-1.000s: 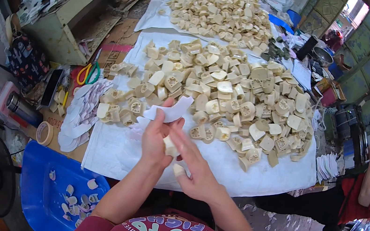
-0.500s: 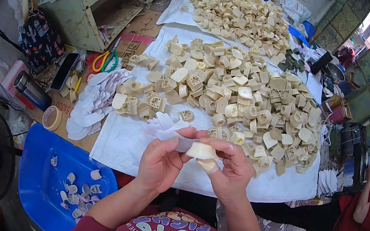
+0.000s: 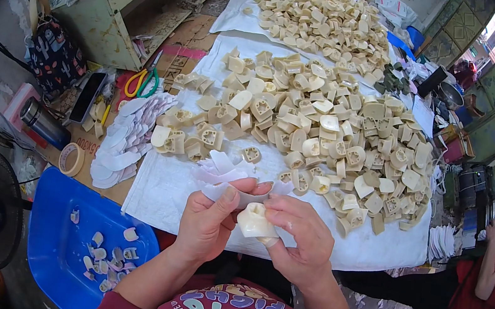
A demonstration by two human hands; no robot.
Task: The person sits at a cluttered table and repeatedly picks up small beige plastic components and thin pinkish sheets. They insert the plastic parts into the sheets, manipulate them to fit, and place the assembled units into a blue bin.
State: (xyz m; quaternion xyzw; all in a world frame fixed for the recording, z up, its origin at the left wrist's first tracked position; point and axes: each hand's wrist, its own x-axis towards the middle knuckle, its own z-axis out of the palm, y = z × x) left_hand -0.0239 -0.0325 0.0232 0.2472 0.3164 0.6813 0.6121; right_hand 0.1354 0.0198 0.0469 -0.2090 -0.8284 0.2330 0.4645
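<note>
Presently, in the head view, the left hand (image 3: 208,215) pinches a white strip (image 3: 246,198) between thumb and fingers, closed with no visible gap. The right hand (image 3: 307,231) grips a cream piece (image 3: 256,221) between thumb and fingertips, just above the near edge of the white cloth (image 3: 160,193). The strip passes right by the piece's upper side; whether they touch is hard to tell, and it is not wrapped around it.

Down to the left, a small group of pieces (image 3: 99,253) lies in the blue basin (image 3: 50,209); several seem to carry a pale strip, so these look like the finished ones. Far more looks left: a broad near pile (image 3: 327,125) and a far heap (image 3: 322,29) of cream pieces, apparently bare. Loose strips (image 3: 220,168) lie just beyond the left hand, and a larger strip stack (image 3: 125,144) sits left of the cloth. By that count, the work appears early.
</note>
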